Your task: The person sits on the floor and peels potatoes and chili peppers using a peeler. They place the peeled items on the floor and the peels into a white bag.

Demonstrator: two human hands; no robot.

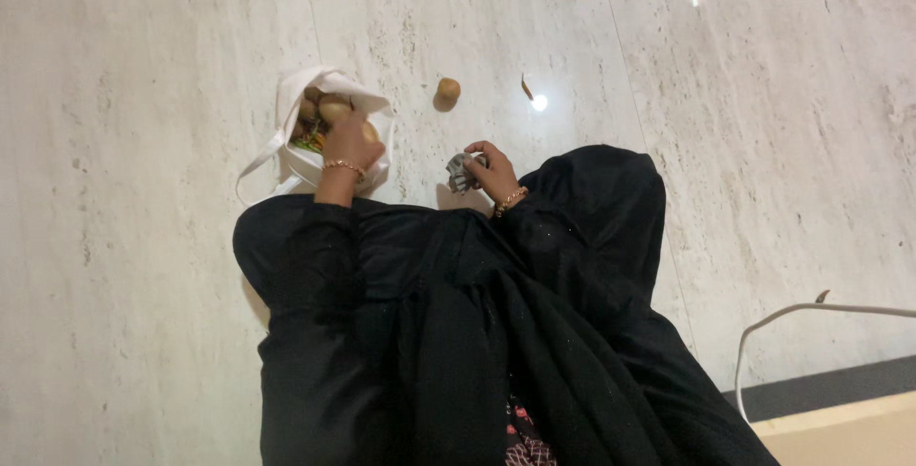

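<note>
Left hand (349, 135) was in the white cloth bag (296, 103), gripping a potato (334, 108). Right hand (493, 172) clutched a crumpled grey wad (460, 172). Another potato (447, 90) sat on the marble floor (143, 237).

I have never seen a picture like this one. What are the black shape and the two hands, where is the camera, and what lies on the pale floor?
There is one picture, taken by a camera worn on a person's head and looking down. The black shape is that person's own dark clothing.

The left hand reaches into a white cloth bag on the pale stone floor and grips a round brown vegetable, probably a potato. More produce shows inside.

The right hand holds a small crumpled grey thing; I cannot tell what it is.

One more round brown vegetable lies alone on the floor, and a white cable runs at the right.
</note>
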